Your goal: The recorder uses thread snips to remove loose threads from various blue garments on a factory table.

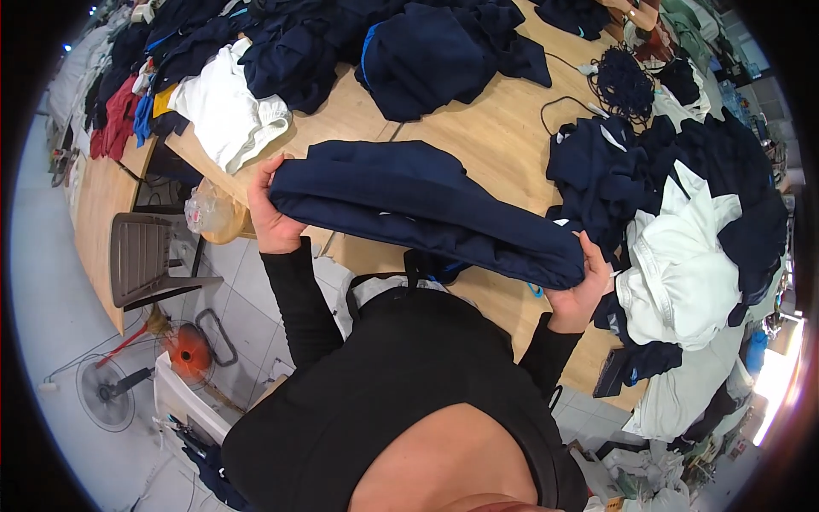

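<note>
Navy folded garment (426, 209) runs left-right; left hand (271, 213), right hand (578, 286) fingers clamped on ends.

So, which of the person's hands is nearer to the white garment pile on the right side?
Right. The right hand grips the folded navy garment beside the white garment pile; the left hand holds its far end.

The folded garment (426, 209) is plain navy blue. The tabletop (495, 128) is light wood grain. A heap of garments (682, 256) mixes navy with pale mint white; another garment (226, 111) is white. The chair (145, 260) is grey-brown, the sleeves (299, 299) black.
</note>
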`<state>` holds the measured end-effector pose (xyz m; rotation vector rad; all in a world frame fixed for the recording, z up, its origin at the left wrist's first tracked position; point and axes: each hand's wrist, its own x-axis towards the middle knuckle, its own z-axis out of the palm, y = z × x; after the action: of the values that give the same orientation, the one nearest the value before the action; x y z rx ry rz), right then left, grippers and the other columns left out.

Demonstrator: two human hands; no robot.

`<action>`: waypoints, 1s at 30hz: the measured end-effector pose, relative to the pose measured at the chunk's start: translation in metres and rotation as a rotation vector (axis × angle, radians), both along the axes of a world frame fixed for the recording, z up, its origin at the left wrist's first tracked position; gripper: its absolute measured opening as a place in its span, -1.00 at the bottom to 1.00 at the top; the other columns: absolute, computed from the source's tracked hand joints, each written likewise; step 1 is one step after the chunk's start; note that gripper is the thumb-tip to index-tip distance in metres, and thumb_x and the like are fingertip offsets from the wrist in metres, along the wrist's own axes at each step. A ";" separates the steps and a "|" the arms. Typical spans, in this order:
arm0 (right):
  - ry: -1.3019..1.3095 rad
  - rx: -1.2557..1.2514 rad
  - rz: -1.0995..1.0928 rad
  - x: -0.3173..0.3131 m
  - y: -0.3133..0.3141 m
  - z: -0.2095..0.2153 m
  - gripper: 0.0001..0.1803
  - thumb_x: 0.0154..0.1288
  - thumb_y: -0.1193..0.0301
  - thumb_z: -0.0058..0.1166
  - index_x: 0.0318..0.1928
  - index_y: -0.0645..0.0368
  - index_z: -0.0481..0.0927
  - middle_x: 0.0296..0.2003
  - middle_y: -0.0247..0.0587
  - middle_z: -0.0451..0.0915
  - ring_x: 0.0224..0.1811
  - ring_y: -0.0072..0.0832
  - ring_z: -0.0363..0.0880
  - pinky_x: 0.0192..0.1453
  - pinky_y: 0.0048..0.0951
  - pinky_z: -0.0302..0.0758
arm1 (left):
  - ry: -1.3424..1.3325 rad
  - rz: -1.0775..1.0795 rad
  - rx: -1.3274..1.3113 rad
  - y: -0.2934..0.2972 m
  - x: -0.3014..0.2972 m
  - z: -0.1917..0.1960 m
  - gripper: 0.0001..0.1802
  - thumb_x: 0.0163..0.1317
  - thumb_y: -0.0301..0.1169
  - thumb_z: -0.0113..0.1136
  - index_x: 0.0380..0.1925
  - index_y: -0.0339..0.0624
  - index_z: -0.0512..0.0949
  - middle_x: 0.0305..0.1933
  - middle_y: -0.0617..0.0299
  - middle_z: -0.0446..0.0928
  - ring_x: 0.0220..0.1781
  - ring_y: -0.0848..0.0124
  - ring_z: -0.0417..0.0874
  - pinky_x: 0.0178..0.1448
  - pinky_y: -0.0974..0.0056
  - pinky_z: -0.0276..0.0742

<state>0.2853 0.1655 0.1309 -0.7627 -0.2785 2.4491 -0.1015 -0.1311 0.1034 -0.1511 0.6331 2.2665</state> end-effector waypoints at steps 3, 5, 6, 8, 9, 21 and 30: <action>-0.002 0.000 0.016 0.001 0.005 -0.006 -0.68 0.59 0.28 0.11 0.00 0.31 0.73 0.03 0.09 0.81 0.14 -0.05 0.79 0.42 0.09 0.61 | 0.012 -0.041 -0.008 0.008 0.004 0.008 -0.79 0.51 -0.39 0.17 -0.25 -0.28 0.70 -0.19 0.08 0.81 -0.10 0.20 0.85 0.16 0.08 0.80; 0.059 -0.067 0.039 -0.001 0.010 -0.007 -0.67 0.60 0.28 0.10 0.03 0.32 0.72 0.07 0.09 0.80 0.19 -0.05 0.76 0.45 0.10 0.57 | -0.125 -0.102 0.147 0.003 -0.008 -0.009 -0.76 0.54 -0.39 0.13 -0.20 -0.31 0.70 -0.14 0.06 0.81 -0.05 0.20 0.85 0.17 0.08 0.80; 0.118 -0.135 0.062 0.000 0.011 -0.006 -0.66 0.62 0.28 0.08 0.07 0.34 0.70 0.11 0.09 0.78 0.25 -0.06 0.73 0.48 0.12 0.52 | -0.266 -0.163 0.301 0.000 -0.014 -0.019 -0.73 0.57 -0.39 0.09 -0.15 -0.35 0.70 -0.08 0.04 0.82 -0.01 0.20 0.85 0.19 0.09 0.80; 0.185 -0.094 0.099 0.005 0.014 -0.015 -0.66 0.63 0.31 0.04 0.12 0.35 0.66 0.17 0.10 0.75 0.33 -0.06 0.67 0.53 0.13 0.44 | -0.272 -0.073 0.211 0.006 -0.008 -0.012 -0.70 0.59 -0.42 0.05 0.01 -0.47 0.65 0.05 -0.07 0.80 0.11 0.13 0.85 0.27 0.07 0.80; 0.232 -0.119 0.093 0.009 0.016 -0.021 -0.66 0.63 0.33 0.03 0.13 0.36 0.66 0.18 0.10 0.75 0.34 -0.05 0.67 0.55 0.14 0.43 | -0.350 -0.083 0.227 0.006 -0.011 -0.012 -0.69 0.58 -0.45 0.04 0.07 -0.52 0.62 0.10 -0.13 0.78 0.16 0.08 0.83 0.32 0.05 0.80; 0.213 -0.123 0.060 0.010 0.015 -0.014 -0.62 0.64 0.36 -0.01 0.22 0.42 0.59 0.27 0.17 0.69 0.45 0.01 0.57 0.68 0.20 0.25 | -0.400 -0.155 0.343 -0.003 -0.014 -0.024 -0.64 0.55 -0.51 0.03 0.16 -0.63 0.54 0.21 -0.25 0.71 0.29 -0.02 0.77 0.44 0.01 0.73; 0.203 -0.146 0.049 0.008 0.012 -0.009 -0.59 0.66 0.36 -0.04 0.25 0.46 0.55 0.30 0.22 0.66 0.49 0.04 0.53 0.71 0.17 0.22 | -0.388 -0.186 0.389 -0.005 -0.020 -0.032 -0.58 0.57 -0.46 0.02 0.26 -0.63 0.51 0.28 -0.28 0.67 0.37 -0.05 0.72 0.51 -0.03 0.66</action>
<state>0.2931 0.1772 0.1214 -0.5661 -0.0422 2.5904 -0.1210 -0.1362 0.0718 -0.3153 -0.0011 2.0557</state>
